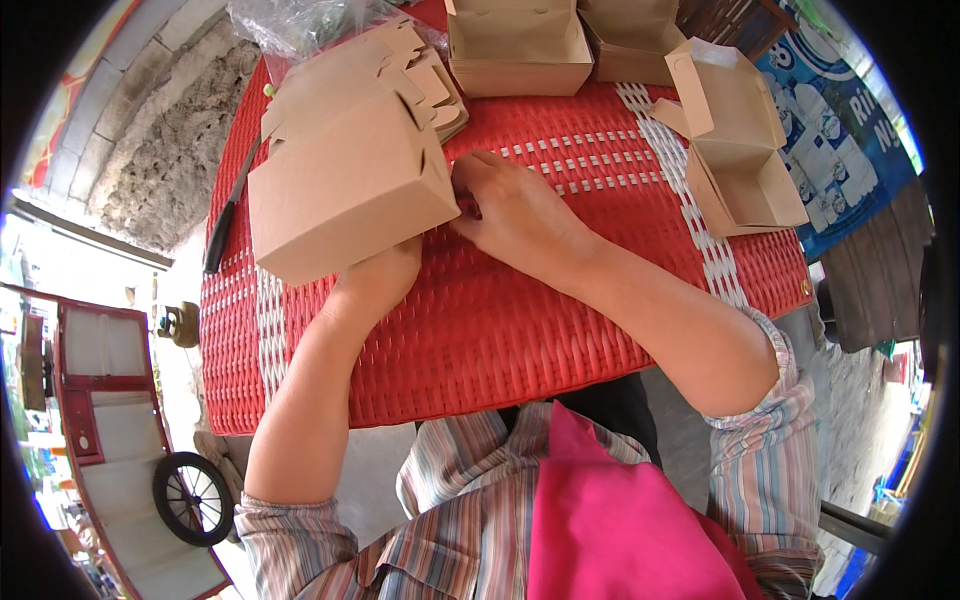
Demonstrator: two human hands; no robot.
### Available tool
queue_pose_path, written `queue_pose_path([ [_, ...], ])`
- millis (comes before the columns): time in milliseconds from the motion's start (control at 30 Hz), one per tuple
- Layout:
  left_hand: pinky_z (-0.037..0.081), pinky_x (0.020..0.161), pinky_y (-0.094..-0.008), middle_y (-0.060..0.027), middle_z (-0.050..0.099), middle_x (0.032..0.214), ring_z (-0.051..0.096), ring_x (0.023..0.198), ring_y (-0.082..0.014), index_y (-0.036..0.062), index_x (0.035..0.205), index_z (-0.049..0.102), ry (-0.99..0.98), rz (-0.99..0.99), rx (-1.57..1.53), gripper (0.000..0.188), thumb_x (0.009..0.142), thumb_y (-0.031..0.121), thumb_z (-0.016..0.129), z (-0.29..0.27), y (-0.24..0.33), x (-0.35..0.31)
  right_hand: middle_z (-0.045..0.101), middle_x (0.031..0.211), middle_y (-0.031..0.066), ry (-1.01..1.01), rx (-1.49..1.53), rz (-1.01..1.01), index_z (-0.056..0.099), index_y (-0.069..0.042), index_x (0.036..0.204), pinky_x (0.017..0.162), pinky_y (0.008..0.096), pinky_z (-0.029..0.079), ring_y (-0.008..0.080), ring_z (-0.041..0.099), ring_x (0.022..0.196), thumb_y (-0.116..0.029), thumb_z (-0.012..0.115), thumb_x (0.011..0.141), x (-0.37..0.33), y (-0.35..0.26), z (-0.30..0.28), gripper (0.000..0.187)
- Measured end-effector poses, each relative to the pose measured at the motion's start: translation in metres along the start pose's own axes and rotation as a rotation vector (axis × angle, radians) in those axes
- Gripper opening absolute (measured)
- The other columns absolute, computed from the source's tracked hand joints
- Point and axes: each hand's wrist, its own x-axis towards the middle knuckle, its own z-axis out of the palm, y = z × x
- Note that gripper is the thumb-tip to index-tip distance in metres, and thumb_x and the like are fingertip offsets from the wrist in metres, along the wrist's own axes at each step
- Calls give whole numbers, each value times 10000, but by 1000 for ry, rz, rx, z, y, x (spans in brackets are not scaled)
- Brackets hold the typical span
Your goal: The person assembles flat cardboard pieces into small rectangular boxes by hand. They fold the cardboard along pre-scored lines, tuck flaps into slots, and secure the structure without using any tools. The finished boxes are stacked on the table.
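A brown cardboard box [345,185] is tilted above the left part of the red woven table [480,340]. Beneath its near edge, my left hand [385,268] holds it up, the fingers mostly hidden by the cardboard. My right hand [510,205] is at the box's right end, its fingers curled in against the edge by a side slot. What the right fingertips pinch there is partly hidden. Just behind the held box lies a stack of flat, unfolded box blanks [430,85] with cut tabs.
Two open folded boxes, one [520,60] beside another [630,45], stand at the far edge. A third open box [745,185] sits at the right. Clear plastic wrap [300,25] lies far left, and a dark-handled knife [228,215] rests along the left edge.
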Motion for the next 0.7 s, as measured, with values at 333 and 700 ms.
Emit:
queue_pose_path([
  [333, 533, 777, -459, -159, 700, 979, 665, 904, -356, 84, 1068, 711, 120, 58, 145, 218, 869, 168, 684, -9, 7, -2, 641, 947, 256, 104, -13, 128, 602, 56, 914, 778, 500, 505, 451, 624, 901, -55, 644, 834, 10, 11, -11, 143],
  [700, 530, 838, -438, -92, 659, 1030, 641, 977, -320, 65, 1111, 687, 107, 49, 187, 331, 815, 195, 756, -35, 37, 6, 614, 909, 214, 269, -64, 143, 509, 29, 925, 731, 492, 488, 431, 604, 848, 13, 637, 804, 21, 20, -37, 177],
])
